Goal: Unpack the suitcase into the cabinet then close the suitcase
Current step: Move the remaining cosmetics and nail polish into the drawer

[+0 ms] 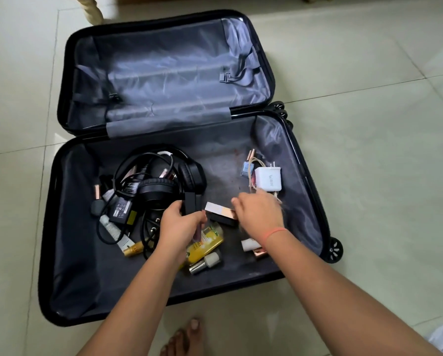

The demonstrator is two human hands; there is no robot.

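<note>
1. Flat on the tiled floor (369, 150), spread wide open: the suitcase (74, 278), with 2 grey-lined halves, the loose items all in the near one.
2. At the left of that near half, amid tangled black cables: a rose-gold tube (97, 193), a black plug (96, 208), a black power adapter (121, 209) and a white tube (111, 228).
3. Just right of those, black headphones (192, 176); grips their headband with the left hand (180, 223), fingers and thumb curled round it.
4. Under that wrist, a yellow bottle (207, 242) lying on its side, touching a small white-capped bottle (211, 260).
5. Between the 2 hands, a rose-gold and white box (219, 211) on the lining.
6. Hovers over the box's right end with the right hand (260, 211), blurred, fingers bent downward; cannot tell whether holding anything. Orange band (275, 231) at the wrist.
7. Beyond that hand, a white charger (268, 179), prongs pointing away, on a beige cord.
8. At the far right corner, a black wheel (333, 250).
</note>
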